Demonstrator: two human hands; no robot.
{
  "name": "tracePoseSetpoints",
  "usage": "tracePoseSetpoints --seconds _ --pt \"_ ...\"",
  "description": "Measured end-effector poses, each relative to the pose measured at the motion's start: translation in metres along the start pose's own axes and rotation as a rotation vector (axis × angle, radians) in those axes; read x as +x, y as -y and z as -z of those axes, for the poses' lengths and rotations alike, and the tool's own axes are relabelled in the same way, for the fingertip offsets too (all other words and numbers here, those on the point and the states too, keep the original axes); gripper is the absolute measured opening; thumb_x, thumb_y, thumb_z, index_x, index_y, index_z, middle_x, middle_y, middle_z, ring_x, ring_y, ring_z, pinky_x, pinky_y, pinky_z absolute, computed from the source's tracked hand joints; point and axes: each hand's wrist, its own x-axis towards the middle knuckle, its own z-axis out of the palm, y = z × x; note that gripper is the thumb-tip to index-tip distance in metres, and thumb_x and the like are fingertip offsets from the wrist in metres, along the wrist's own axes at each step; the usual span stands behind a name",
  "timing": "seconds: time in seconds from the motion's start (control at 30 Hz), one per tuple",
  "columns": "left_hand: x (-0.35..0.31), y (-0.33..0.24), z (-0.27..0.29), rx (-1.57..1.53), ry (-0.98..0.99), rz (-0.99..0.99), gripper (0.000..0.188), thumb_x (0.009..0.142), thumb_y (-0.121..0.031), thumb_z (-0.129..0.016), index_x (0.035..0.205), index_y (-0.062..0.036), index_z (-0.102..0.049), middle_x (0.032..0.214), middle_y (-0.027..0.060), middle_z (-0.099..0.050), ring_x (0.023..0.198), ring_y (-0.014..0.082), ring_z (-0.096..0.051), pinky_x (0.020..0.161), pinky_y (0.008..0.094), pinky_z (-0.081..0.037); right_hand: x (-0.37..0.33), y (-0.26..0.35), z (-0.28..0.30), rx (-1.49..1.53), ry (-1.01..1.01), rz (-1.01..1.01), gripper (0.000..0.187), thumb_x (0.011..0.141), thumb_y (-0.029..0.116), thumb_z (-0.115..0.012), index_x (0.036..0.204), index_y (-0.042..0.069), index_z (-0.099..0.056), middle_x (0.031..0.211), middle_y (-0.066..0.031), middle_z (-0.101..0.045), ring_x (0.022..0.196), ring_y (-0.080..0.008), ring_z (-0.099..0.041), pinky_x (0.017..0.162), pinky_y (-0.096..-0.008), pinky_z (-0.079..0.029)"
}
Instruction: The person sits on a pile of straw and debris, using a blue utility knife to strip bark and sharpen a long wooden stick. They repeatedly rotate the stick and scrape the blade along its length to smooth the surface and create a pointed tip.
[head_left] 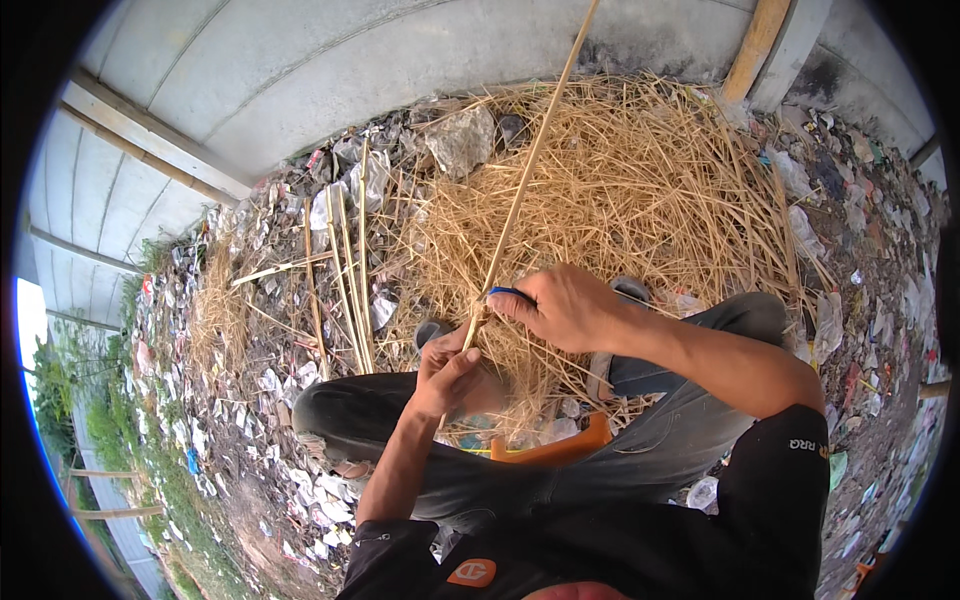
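A long, thin bamboo strip (528, 170) slants up from between my knees toward the far wall. My left hand (446, 374) is closed around its lower part, thumb along the strip. My right hand (568, 308) is closed just above, beside the strip, on a small tool with a blue edge or handle (512, 293). Its blade, if any, is hidden, so I cannot tell its exact kind. Pale shavings curl at the strip where the tool meets it. Beyond my hands spreads a big heap of straw-coloured shavings (620, 190).
Several split bamboo strips (345, 270) lie to the left. A grey stone (462, 140) rests by the concrete wall (380, 60). Under me shows an orange stool (555, 446). Litter covers the ground (250, 440) on both sides. A bamboo post (755, 50) leans at the right.
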Motion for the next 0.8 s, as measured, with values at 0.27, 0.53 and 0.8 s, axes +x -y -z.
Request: tracePoseSetpoints --seconds 0.27,0.53,0.8 --pt "-0.002 -0.009 -0.018 0.227 -0.073 -0.033 0.054 0.096 -0.007 -0.066 0.145 0.0044 -0.047 0.093 0.0005 -0.064 0.074 0.0067 -0.058 0.069 0.0222 -0.048 0.007 -0.018 0.021 0.365 0.115 -0.012 0.062 0.094 0.06 -0.061 0.063 0.006 -0.062 0.05 0.0017 -0.049 0.045 -0.0107 -0.049 0.044 -0.0303 -0.037" --pt "0.002 0.014 -0.015 0.374 -0.117 -0.117 0.05 0.094 -0.002 -0.068 0.14 0.0089 -0.051 0.127 0.0062 -0.064 0.115 0.0078 -0.053 0.102 0.0255 -0.041 -0.002 -0.007 0.002 0.237 -0.13 0.073 0.043 0.091 0.038 -0.072 0.07 0.0 -0.065 0.05 -0.0085 -0.052 0.043 -0.0157 -0.047 0.046 -0.0361 -0.039" --pt "0.0 0.017 -0.017 0.435 -0.11 -0.117 0.05 0.096 -0.004 -0.066 0.142 0.0079 -0.049 0.119 0.0052 -0.067 0.106 0.0075 -0.057 0.094 0.0251 -0.046 0.0 -0.013 0.003 0.215 -0.037 0.267 0.023 0.081 0.018 -0.069 0.071 -0.002 -0.066 0.056 -0.0157 -0.059 0.051 -0.0293 -0.06 0.054 -0.0406 -0.046"
